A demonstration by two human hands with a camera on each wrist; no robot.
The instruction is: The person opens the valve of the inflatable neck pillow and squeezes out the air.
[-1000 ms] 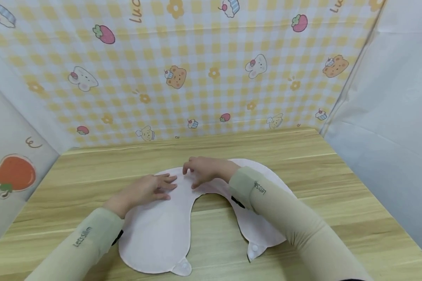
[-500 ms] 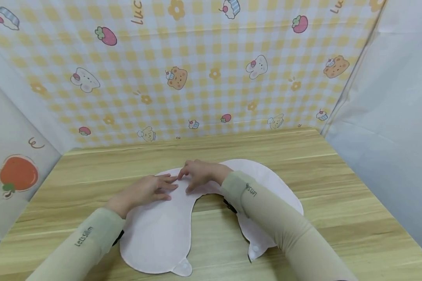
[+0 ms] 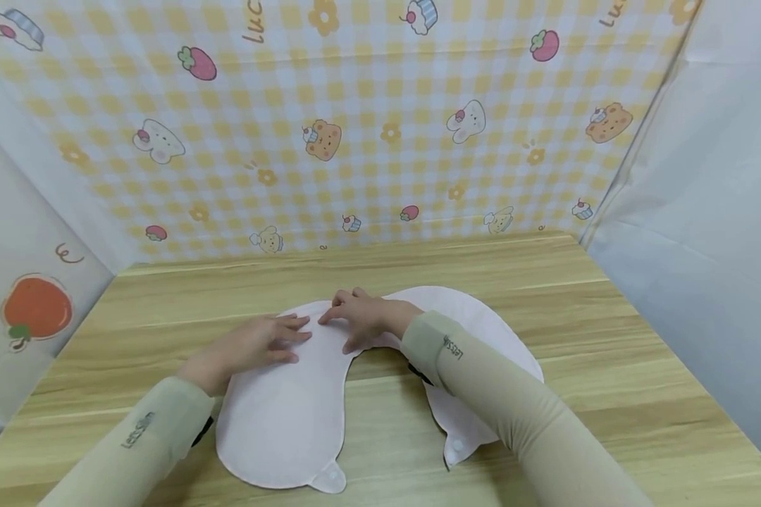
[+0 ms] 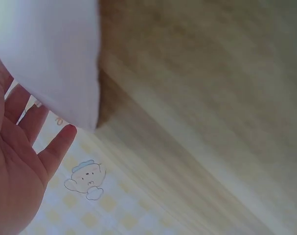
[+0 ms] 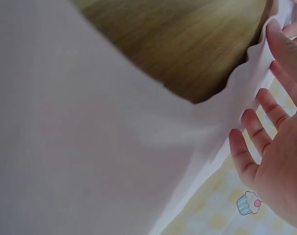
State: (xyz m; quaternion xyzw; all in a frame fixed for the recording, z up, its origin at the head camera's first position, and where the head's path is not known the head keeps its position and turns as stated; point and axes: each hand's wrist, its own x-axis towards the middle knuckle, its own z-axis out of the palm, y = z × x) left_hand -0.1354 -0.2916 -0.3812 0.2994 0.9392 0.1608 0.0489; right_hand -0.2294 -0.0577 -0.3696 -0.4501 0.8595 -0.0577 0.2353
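Observation:
A flat, pale pink U-shaped neck pillow (image 3: 279,429) lies on the table, its curve toward the back wall. Each of its two ends carries a small tab with a round snap, the left tab (image 3: 330,479) and the right tab (image 3: 458,447). My left hand (image 3: 250,348) rests on the upper part of the left lobe, fingers spread and nearly straight. Across the curve reaches my right hand (image 3: 361,317), fingers apart and lightly bent, fingertips at the fabric. In the right wrist view, the thumb (image 5: 285,46) lies along the wavy inner edge.
The wood-grain table (image 3: 609,331) extends around the pillow on every side. Behind it stands a yellow checked cloth wall (image 3: 368,162) with cartoon prints. White sheets hang at the left and right, the right sheet (image 3: 704,211) being plain.
My right hand has shifted a little left along the curve toward the left hand. The left hand has drawn back slightly to the left. The pillow has stayed nearly in place.

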